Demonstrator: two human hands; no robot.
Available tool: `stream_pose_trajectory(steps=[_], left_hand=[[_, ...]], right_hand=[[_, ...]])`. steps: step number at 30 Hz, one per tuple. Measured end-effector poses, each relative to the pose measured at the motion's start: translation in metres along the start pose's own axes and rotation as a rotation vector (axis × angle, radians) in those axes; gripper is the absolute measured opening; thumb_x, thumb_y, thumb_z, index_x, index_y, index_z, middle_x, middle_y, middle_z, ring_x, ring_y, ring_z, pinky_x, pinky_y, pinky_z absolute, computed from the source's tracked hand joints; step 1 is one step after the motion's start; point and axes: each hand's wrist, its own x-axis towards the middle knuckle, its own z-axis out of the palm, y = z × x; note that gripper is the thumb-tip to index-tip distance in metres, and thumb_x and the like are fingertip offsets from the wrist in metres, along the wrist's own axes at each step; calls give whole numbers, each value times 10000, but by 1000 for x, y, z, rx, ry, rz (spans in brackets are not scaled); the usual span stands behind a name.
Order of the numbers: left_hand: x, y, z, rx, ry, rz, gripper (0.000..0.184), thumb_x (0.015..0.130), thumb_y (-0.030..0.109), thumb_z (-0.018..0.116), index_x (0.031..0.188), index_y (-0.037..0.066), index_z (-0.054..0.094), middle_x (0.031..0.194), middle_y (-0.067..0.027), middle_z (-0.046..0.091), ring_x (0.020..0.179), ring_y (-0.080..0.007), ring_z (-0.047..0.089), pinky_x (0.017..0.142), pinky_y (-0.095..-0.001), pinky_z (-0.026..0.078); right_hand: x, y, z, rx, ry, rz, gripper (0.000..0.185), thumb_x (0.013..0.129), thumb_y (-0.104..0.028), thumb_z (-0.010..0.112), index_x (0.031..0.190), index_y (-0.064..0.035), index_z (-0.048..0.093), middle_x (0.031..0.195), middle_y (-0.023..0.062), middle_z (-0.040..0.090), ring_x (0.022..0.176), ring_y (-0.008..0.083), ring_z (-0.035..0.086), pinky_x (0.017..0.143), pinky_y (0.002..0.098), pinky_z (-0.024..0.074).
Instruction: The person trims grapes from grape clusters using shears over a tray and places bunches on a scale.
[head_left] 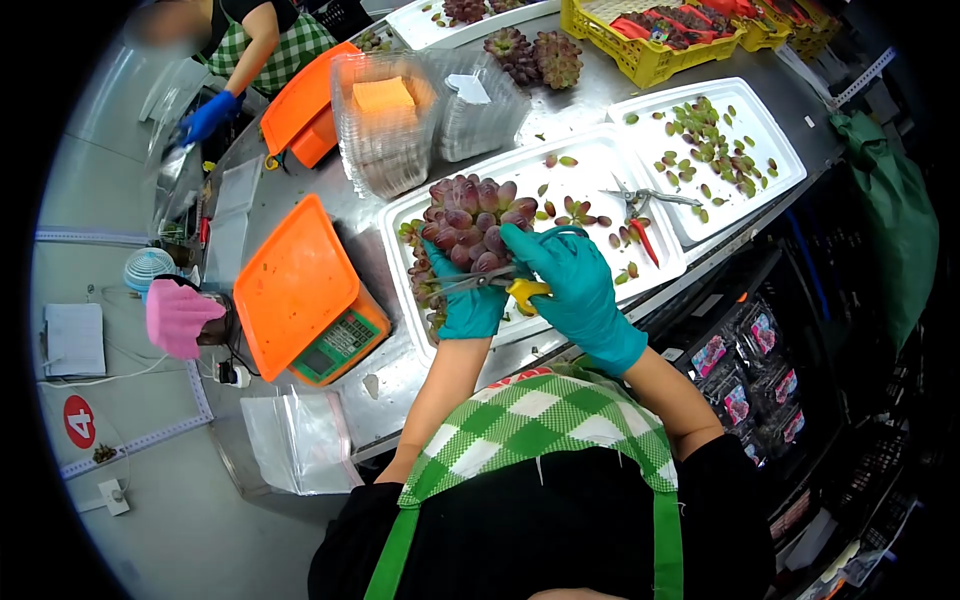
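Note:
My left hand, in a teal glove, is closed around the underside of a bunch of dark red grapes above a white tray. My right hand, gloved the same way, grips scissors with yellow on the handle. Their blades point left, across the front of the bunch and close to my left fingers. Part of the handle is hidden in my right hand. Loose grapes and metal snips with a red handle part lie in the tray. More grapes sit at its left end, partly covered by my hands.
An orange scale stands left, with stacked clear plastic boxes behind the tray. Another white tray holds small loose grapes. A yellow crate and two bunches are at the back. A blue-gloved co-worker's hand is upper left.

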Motion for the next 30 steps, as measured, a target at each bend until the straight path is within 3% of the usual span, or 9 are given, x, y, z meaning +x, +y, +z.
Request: stream_pose_trajectory(steps=[1,4,7,14,17,23,25,28,30], left_hand=[[-1,-5,7,383,181,89,619,829,543,268,1276,118,328,1292,-133,355,1156,-326,379,985,-453,298],[-4,-4,7,325,251,131,610,835,535,262,1272,115,338,1288,-139,360,1157,-338,375,982,-461,299],[-7,-2,2,591,75,151,623,822,554,285,1257,113,356,1269,-143,380,1137,-339,395,967,-454,327],[-6,7,-5,409,355,167,555,839,474,364,1238,88,352,1216,-132,427,1087,-285,450,940,-412,378],[0,6,-3,444,264,124,606,809,569,345,1215,121,383,1196,-92,448,1069,-262,458,914,-417,392],[9,8,23,435,151,150,469,818,449,411,1145,114,433,1123,-86,485,980,-218,494,843,-357,434],[20,33,10,125,-3,-102,402,819,400,421,1097,111,451,1070,-71,497,925,-204,497,794,-332,438],[20,41,12,28,155,-25,276,837,297,415,1024,100,465,977,-43,502,848,-164,484,722,-290,430],[23,46,7,43,374,128,250,848,257,403,1029,95,461,976,-41,503,844,-151,485,724,-278,431]], right_hand=[[3,1,2,-40,4,-9,680,556,-106,686,1196,-115,456,817,54,526,754,227,507,700,342,413],[8,0,8,-73,67,-56,672,543,-18,662,1181,-96,465,736,34,515,687,207,508,645,313,408],[10,4,12,11,39,-30,627,582,12,653,1170,-80,454,763,48,512,692,196,526,642,299,428],[16,3,16,370,81,156,474,664,32,625,1104,-47,469,839,84,521,700,174,532,610,264,453],[17,0,12,443,75,261,491,633,-3,643,1088,-48,464,848,102,544,728,232,537,635,313,459],[18,-12,-13,615,112,363,448,646,22,632,1067,-58,500,862,93,570,775,184,579,643,287,477],[19,5,-25,410,155,293,461,646,18,640,1080,-58,504,856,76,574,740,166,569,653,281,465],[18,29,-42,-176,52,104,475,644,-33,654,1094,-77,509,834,57,555,674,195,535,580,299,434],[13,24,-45,-214,-69,116,502,653,-100,657,1129,-101,499,802,59,539,666,218,528,565,316,431]])
